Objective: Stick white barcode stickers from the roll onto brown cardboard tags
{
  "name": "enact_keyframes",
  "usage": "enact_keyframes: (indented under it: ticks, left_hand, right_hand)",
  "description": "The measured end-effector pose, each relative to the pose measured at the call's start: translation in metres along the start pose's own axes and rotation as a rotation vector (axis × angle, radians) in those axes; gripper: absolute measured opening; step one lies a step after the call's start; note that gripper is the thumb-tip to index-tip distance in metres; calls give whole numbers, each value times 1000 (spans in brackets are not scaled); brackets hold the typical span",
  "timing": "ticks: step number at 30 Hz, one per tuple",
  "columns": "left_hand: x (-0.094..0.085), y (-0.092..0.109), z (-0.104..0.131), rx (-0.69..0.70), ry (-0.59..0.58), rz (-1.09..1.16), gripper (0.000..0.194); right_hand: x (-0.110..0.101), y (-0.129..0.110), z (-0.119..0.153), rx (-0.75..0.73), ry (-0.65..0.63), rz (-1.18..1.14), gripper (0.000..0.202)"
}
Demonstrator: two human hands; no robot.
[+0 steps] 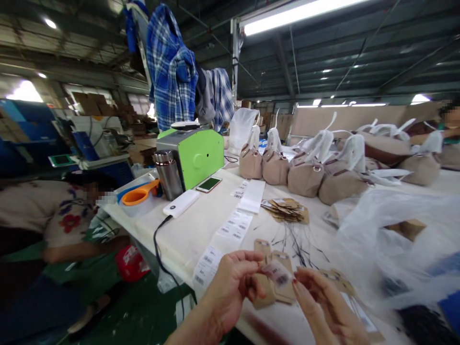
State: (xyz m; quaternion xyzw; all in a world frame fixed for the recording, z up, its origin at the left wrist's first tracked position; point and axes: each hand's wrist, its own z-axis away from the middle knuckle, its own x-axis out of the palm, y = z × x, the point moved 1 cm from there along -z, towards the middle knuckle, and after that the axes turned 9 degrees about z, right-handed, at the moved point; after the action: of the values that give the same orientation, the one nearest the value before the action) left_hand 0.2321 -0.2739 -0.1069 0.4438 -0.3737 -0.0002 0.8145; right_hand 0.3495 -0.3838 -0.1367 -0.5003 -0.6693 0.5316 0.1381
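Between my two hands is a small white barcode sticker (277, 274), tilted above the table. My left hand (232, 290) pinches its left end between thumb and fingers. At the other end, my right hand (323, 304) grips the sticker's edge with the thumb and a fingertip. Just beneath lie brown cardboard hang tags (283, 261), partly covered by the sticker and hands. A strip of printed barcode labels (230, 225) runs along the table to the left. Beyond my hands sits a pile of brown tags (286, 211) with black strings (298, 244) trailing from it.
Several beige handbags (305, 179) with wrapped handles line the back. A green-sided machine (204, 158), steel flask (168, 175), phone (209, 185) and white power bank (181, 203) with cable stand left. Clear plastic bags (388, 239) crowd the right. Another person (61, 215) bends at far left.
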Motion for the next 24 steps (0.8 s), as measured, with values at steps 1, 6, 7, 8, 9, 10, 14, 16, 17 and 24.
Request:
enact_keyframes:
  ticks: [1,6,7,8,9,10,14,16,17,24]
  left_hand:
    - [1,-1,1,-5,7,5,28]
    - [6,-8,5,-47,-14,65,30]
    - [6,-9,5,-48,-8,56,30]
    - [6,-11,6,-46,-1,38,29]
    - [5,-12,6,-44,9,13,29]
    - [5,-13,6,-38,17,-17,29]
    - [3,-14,6,7,37,-138,26]
    - [4,-13,7,26,49,-176,25]
    - [4,-12,7,31,53,-187,25]
    - [3,-9,6,-9,46,-237,23]
  right_hand:
    - [3,2,1,8,-18,-30,36]
    - [15,11,6,71,-100,-67,40]
    - [15,12,5,47,-90,-21,38]
    - [13,12,4,8,-70,40,37]
    - [11,11,2,-43,-42,103,35]
    - [8,11,-1,-94,-19,157,32]
    - [0,10,-10,-172,-122,240,26]
    - [0,12,-10,-105,-244,203,25]
    - [1,14,-9,-61,-289,166,25]
    - [4,9,-2,-38,-283,110,25]
